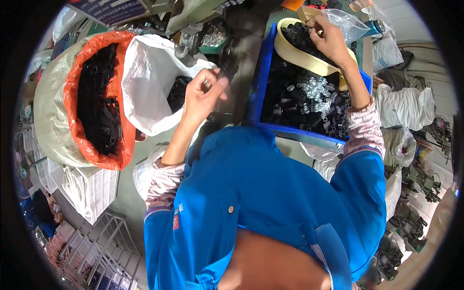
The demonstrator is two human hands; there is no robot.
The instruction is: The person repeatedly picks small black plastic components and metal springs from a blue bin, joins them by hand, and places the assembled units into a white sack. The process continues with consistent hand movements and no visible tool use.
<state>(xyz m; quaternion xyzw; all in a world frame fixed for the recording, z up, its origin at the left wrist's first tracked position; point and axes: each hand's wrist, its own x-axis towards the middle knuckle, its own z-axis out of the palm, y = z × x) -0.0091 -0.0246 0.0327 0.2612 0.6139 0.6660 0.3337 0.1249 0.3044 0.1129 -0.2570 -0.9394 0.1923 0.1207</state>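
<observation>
- Head cam: L hand (200, 99) nr white sack (145, 92), fingers bent; dark pc (226, 70) blurred at tips, can't tell if gripped.
- R hand (332, 42) at cream tub (302, 61) w/ blk parts (296, 36), far right; fingertips close, can't tell if on a part.
- Tub at blue bin (263, 72)'s far end.

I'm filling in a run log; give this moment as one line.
left hand: beside white sack, grip unclear; right hand: at cream tray of black parts; blue bin: shiny pieces inside
</observation>
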